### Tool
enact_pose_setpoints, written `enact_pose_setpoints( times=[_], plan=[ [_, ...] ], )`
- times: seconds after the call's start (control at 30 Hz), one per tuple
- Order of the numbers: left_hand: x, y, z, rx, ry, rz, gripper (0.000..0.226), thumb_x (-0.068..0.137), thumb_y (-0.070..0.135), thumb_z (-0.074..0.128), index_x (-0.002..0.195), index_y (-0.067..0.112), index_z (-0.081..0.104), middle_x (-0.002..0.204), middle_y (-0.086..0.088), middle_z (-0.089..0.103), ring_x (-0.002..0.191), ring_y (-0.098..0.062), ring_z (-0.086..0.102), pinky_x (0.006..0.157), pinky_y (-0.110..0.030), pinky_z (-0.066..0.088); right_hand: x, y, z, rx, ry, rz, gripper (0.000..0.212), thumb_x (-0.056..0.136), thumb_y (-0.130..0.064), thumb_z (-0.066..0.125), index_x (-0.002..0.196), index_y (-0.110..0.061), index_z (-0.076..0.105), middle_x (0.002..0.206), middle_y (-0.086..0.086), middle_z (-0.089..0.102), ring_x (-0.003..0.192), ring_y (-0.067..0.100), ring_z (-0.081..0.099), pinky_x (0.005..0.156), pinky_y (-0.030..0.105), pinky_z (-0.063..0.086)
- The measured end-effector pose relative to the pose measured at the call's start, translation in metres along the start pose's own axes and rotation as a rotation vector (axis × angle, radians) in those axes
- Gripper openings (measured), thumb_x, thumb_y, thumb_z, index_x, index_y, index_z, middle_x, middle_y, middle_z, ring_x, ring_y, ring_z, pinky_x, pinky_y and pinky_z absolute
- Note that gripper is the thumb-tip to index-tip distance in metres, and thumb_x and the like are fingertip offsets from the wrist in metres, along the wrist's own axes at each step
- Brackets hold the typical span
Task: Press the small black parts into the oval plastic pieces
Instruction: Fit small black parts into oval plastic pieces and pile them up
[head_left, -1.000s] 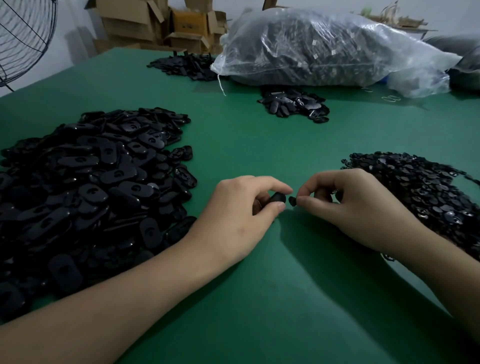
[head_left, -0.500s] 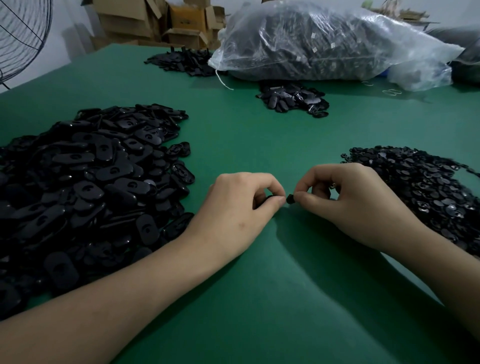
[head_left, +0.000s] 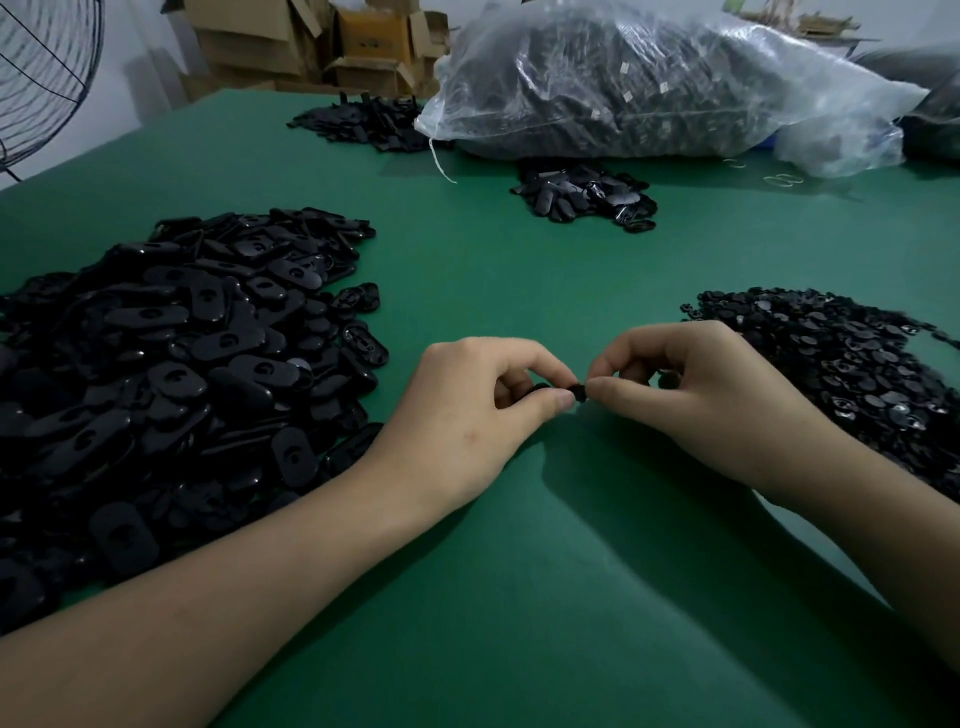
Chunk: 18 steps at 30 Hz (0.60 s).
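Now the two hands meet at the centre of a green table (head_left: 519, 597), fingertips touching. A second ago a small gap showed between them; that gap has closed.

The left hand (head_left: 467, 415) pinches an oval plastic piece (head_left: 537, 388) between curled thumb and forefinger, and most of the piece is hidden. The right hand (head_left: 696, 400), fingers also curled, pinches a small black part (head_left: 578, 391) and holds it against the oval piece's end. Whether the part is seated cannot be told.

This looks like the pressing step itself, the part being pushed home.

At 9 o'clock lies a large heap of oval pieces (head_left: 171, 374). At 3 o'clock lies a heap of small parts (head_left: 852, 364), just beside the right wrist. At 12 o'clock sit a smaller pile (head_left: 587, 197) and, behind it, a clear plastic bag (head_left: 649, 78) stuffed with dark pieces.
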<state>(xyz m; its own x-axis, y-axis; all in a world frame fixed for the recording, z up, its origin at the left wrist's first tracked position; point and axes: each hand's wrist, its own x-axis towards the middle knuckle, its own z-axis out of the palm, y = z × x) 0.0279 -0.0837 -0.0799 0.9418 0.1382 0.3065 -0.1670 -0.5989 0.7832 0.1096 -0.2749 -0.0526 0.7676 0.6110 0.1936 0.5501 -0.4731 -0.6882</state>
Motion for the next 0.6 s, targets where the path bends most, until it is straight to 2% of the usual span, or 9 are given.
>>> enact_pose_setpoints(
  times=[0.17, 0.33, 0.4, 0.5, 0.57, 0.6],
  plan=[
    [0.0, 0.0, 0.0, 0.022, -0.001, -0.018, 0.005, 0.087, 0.031, 0.079, 0.082, 0.032, 0.077, 0.064, 0.006, 0.064, 0.055, -0.003, 0.05, 0.054, -0.014, 0.041, -0.001, -0.004, 0.003, -0.116, 0.034, -0.034, 0.009, 0.085, -0.031, 0.071, 0.076, -0.03, 0.07, 0.06, -0.005, 0.058, 0.047, 0.003, 0.041, 0.052, 0.013, 0.036],
    [0.0, -0.001, 0.001, 0.131, 0.055, -0.05, 0.002, 0.087, 0.033, 0.078, 0.085, 0.031, 0.078, 0.064, 0.006, 0.064, 0.057, -0.005, 0.052, 0.054, -0.013, 0.041, 0.0, -0.004, 0.001, -0.116, 0.089, -0.009, 0.011, 0.087, -0.027, 0.069, 0.076, -0.026, 0.069, 0.061, 0.001, 0.06, 0.047, 0.003, 0.043, 0.052, 0.012, 0.036],
    [-0.001, -0.001, 0.001, 0.161, 0.059, -0.051, 0.008, 0.087, 0.037, 0.078, 0.094, 0.033, 0.078, 0.066, 0.008, 0.064, 0.06, -0.005, 0.056, 0.056, -0.013, 0.041, 0.0, -0.001, 0.0, -0.054, 0.073, 0.041, 0.012, 0.088, -0.029, 0.068, 0.078, -0.024, 0.07, 0.066, -0.002, 0.065, 0.047, 0.002, 0.042, 0.05, 0.015, 0.034],
    [-0.002, -0.001, -0.003, 0.174, 0.097, -0.055, 0.018, 0.088, 0.044, 0.076, 0.104, 0.037, 0.072, 0.072, 0.011, 0.065, 0.061, -0.004, 0.063, 0.062, -0.024, 0.05, -0.002, -0.004, 0.0, 0.172, 0.035, 0.118, 0.011, 0.091, -0.023, 0.065, 0.081, -0.021, 0.07, 0.071, -0.005, 0.072, 0.053, 0.006, 0.049, 0.052, 0.017, 0.037],
    [0.002, 0.0, -0.009, 0.048, 0.134, -0.114, 0.017, 0.089, 0.04, 0.076, 0.103, 0.035, 0.067, 0.074, 0.008, 0.068, 0.053, -0.007, 0.068, 0.057, -0.023, 0.052, -0.003, -0.009, 0.0, 0.319, 0.025, 0.134, 0.014, 0.092, -0.013, 0.062, 0.08, -0.017, 0.068, 0.077, 0.0, 0.076, 0.06, 0.006, 0.058, 0.058, 0.018, 0.041],
    [0.004, 0.001, -0.012, -0.045, 0.149, -0.164, 0.018, 0.089, 0.038, 0.077, 0.102, 0.032, 0.064, 0.077, 0.007, 0.071, 0.05, -0.01, 0.07, 0.052, -0.02, 0.05, -0.003, -0.012, 0.0, 0.387, 0.023, 0.135, 0.013, 0.093, -0.008, 0.06, 0.082, -0.011, 0.065, 0.08, 0.004, 0.078, 0.066, 0.008, 0.064, 0.062, 0.023, 0.044]
  ],
)
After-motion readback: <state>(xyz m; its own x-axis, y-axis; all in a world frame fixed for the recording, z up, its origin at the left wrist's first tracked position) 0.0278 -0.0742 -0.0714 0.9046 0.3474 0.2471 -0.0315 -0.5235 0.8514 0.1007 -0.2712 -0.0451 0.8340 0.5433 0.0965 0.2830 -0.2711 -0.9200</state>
